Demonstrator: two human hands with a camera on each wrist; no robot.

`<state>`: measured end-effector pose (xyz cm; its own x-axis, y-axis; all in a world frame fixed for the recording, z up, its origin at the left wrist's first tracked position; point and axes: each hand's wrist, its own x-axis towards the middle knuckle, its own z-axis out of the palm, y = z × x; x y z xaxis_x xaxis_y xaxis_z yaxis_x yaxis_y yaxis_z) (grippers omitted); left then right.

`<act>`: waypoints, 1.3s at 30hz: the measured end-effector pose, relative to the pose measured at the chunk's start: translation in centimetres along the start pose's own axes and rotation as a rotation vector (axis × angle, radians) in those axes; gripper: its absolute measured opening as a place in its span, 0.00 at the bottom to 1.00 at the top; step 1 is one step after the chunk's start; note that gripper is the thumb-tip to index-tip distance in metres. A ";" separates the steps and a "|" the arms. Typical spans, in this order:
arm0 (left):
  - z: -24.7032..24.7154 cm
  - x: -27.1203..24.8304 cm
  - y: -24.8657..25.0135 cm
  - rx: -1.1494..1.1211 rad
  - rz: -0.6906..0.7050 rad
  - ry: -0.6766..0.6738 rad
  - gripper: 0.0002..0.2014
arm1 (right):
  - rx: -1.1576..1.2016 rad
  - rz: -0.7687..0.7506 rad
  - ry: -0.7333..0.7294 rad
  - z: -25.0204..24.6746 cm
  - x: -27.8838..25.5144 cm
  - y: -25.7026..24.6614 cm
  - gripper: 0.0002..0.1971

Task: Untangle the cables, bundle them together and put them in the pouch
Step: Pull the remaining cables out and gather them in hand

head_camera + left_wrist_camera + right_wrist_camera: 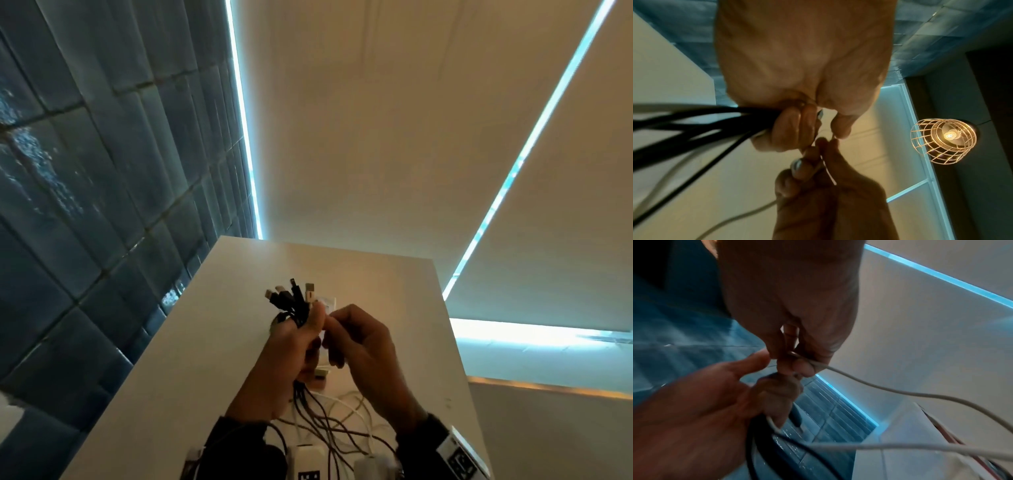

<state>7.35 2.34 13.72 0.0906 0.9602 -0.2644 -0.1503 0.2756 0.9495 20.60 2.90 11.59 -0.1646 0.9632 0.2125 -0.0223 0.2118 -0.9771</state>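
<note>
Black and white cables (294, 303) are gripped as a bunch by the left hand (291, 346), fingers curled round them above the white table (212, 335), w/ the plug ends fanned out upward and toward the far side. Below the fist the loose lengths are trailed down onto the near part of the table, where black and white strands lie crossed over each other (still tangled there). A white cable (869, 382) is pinched by the right hand (363, 342) betw. thumb and fingertips, just right of the left hand; the two hands are nearly touching at the fingertips. In the right wrist view that white cable is seen running out from the pinch to the right and sagging away, while a second white strand is crossed beneath it. In the left wrist view the black strands are seen entering the left fist from the left side, and the right hand's fingers (807, 168) are closed on a thin white piece just below it. A small white connector (321, 371) hangs under the hands. Dark tiled wall (85, 205) is at left; pale roller blinds (376, 137) at the far side. A caged lamp (943, 141) is lit in the left wrist view. No pouch can be made out.
</note>
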 end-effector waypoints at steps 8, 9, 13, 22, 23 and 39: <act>-0.1 -0.7 0.1 -0.084 0.225 0.083 0.14 | -0.193 -0.060 -0.043 0.2 -0.3 -0.6 0.09; -0.1 -0.7 0.1 -0.114 0.237 0.083 0.12 | -0.189 -0.057 -0.054 0.2 -0.4 -0.5 0.11; -0.3 -0.3 0.0 -0.149 0.288 0.105 0.14 | -0.100 -0.031 -0.098 -0.5 -0.9 0.1 0.09; -1.2 -0.7 1.8 -0.467 0.310 0.028 0.16 | -0.319 0.083 -0.248 -2.8 -2.0 2.9 0.14; -1.4 -0.8 1.8 -0.473 0.322 0.022 0.16 | -0.324 0.106 -0.245 -2.9 -2.1 3.2 0.14; -2.5 -2.1 2.5 -0.414 0.227 0.080 0.12 | -0.249 0.236 0.126 -3.5 -2.4 5.3 0.11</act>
<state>4.33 1.15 16.25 -0.0639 0.9943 -0.0855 -0.5387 0.0377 0.8416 24.34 2.33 5.92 -0.0131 0.9999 -0.0029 0.2450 0.0004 -0.9695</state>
